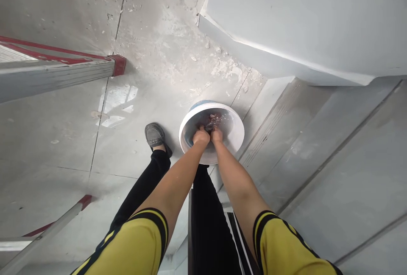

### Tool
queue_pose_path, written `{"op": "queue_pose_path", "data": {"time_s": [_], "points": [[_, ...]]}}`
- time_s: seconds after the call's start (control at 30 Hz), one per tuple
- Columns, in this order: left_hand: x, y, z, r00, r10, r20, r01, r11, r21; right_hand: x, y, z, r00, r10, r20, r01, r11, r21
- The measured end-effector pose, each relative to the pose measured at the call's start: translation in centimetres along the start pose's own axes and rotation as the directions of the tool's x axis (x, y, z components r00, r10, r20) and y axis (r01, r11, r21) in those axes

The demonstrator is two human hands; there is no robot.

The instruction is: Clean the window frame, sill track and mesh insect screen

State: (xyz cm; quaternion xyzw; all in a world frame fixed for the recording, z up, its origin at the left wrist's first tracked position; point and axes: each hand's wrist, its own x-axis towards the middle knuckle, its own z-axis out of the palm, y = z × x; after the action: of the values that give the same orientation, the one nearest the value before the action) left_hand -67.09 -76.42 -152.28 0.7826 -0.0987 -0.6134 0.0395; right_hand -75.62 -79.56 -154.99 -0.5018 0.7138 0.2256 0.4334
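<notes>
- My left hand (201, 136) and right hand (216, 135) sit side by side, both clenched on a dark wet cloth (212, 121).
- The cloth bunches just beyond my fingers, inside the white bucket (233, 139).
- A grey shoe (154, 135) stands left of them.

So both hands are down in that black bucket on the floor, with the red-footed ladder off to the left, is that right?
Not quite: the bucket is white, not black. The head view shows the left hand and the right hand together inside it, and the red-footed ladder stands to the left.
</notes>
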Motion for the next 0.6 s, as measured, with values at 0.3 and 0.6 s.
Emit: {"op": "queue_pose_path", "data": {"time_s": [0.3, 0.6], "points": [[-12.9, -2.9, -2.9, 0.934, 0.296, -0.2, -0.341, 0.905, -0.256, -13.2, -0.6, -7.9, 0.967, -0.097, -0.235, 0.222, 0.775, 0.592], [-28.1, -5.0, -6.4, 0.788, 0.613, -0.053, -0.517, 0.613, -0.597, -25.8, 0.3, -15.8, 0.835, -0.547, 0.066, 0.483, 0.785, 0.387]]}}
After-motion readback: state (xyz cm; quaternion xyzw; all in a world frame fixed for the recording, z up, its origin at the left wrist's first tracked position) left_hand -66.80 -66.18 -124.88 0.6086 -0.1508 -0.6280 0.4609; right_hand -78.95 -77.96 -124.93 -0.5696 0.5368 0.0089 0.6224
